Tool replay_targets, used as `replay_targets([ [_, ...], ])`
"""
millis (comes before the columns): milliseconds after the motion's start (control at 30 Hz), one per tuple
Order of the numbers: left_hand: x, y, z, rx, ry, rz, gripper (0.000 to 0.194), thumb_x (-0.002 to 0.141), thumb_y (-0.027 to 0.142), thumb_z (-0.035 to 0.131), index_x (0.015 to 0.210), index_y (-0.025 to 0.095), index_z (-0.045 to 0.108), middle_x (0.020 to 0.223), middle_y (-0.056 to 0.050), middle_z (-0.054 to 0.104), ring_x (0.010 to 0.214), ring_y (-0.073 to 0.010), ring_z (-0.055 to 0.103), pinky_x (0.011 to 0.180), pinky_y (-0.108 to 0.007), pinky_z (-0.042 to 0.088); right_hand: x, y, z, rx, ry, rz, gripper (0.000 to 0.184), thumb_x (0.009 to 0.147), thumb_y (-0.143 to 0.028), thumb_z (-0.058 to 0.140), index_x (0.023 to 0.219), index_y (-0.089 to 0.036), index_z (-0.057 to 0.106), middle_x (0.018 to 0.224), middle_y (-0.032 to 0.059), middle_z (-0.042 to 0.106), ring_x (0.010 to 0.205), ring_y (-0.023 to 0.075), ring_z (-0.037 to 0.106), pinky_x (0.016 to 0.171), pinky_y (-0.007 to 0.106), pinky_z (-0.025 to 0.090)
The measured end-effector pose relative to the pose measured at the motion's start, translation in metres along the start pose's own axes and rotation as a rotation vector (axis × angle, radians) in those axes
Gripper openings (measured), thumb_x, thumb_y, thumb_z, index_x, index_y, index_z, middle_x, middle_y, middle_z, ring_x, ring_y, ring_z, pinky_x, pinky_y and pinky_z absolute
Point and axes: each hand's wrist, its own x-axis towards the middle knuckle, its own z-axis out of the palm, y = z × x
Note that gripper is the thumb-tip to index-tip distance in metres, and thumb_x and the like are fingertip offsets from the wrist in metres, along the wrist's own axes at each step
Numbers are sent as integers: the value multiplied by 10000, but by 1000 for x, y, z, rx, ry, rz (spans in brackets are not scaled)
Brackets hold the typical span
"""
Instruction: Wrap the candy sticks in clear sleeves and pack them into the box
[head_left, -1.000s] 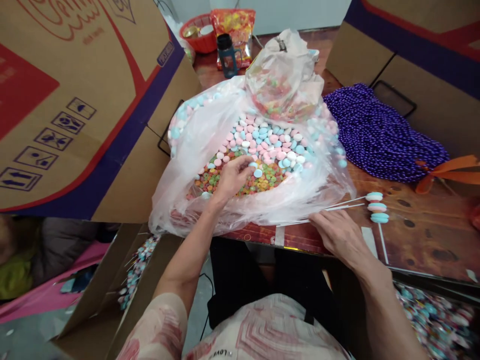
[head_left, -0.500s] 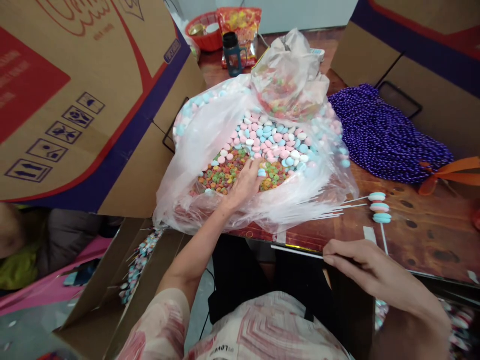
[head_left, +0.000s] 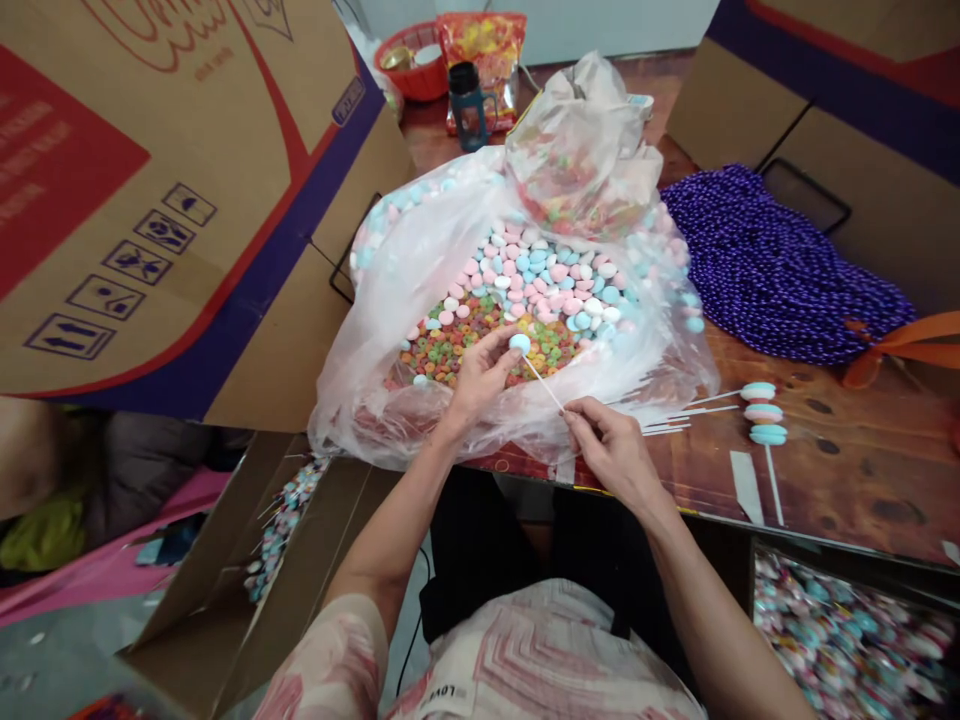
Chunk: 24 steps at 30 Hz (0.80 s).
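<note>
My left hand (head_left: pixel 482 372) pinches a pale blue, disc-shaped candy (head_left: pixel 519 343) above the open plastic bag. A thin white stick (head_left: pixel 546 383) meets that candy at its tip; whether it has pierced it I cannot tell. Its lower end is gripped by the fingertips of my right hand (head_left: pixel 611 445). Under my hands, the clear bag (head_left: pixel 390 300) holds small colourful ring candies (head_left: pixel 551 350) in front and pink, white and blue discs (head_left: pixel 540 275) behind. On the table to the right lies a stick threaded with several candies (head_left: pixel 763 413).
Loose white sticks (head_left: pixel 667 420) lie by the bag's right side. Purple dotted cord (head_left: pixel 772 265) is heaped at the right. Big cartons (head_left: pixel 247 200) flank the table. Below, a left box (head_left: pixel 225 570) and a right box contain candies (head_left: pixel 847 630). A dark mug (head_left: pixel 469 110) stands behind.
My left hand has lifted the blue candy slightly from the bag. My right hand has swung left and up from the table edge, bringing the stick to the candy.
</note>
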Motion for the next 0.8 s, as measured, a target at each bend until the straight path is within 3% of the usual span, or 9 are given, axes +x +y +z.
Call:
replay_targets([
  [433,-15,-7,11,-60,145,-24,304,821,353,738,1075,187,726,1046,-63,756,966,-180,695,877,-307,554,7,-2,29,192,95,-17,321,934,-361,517,1042,-159,743,613,-29,506,542,104,432,525,238,351],
  [600,-20,-7,12,89,164,49,257,865,330,695,1070,181,734,1042,-75,756,951,-186,697,875,-314,548,11,-5,30,197,99,3,309,911,-339,528,1004,-150,754,601,-27,500,550,105,428,529,235,352],
  [800,-28,-10,12,335,190,252,186,908,270,648,1047,211,757,1020,-65,749,960,-180,689,877,-311,535,13,-16,39,285,148,38,303,890,-345,517,948,-140,732,557,-46,455,501,97,383,506,241,326],
])
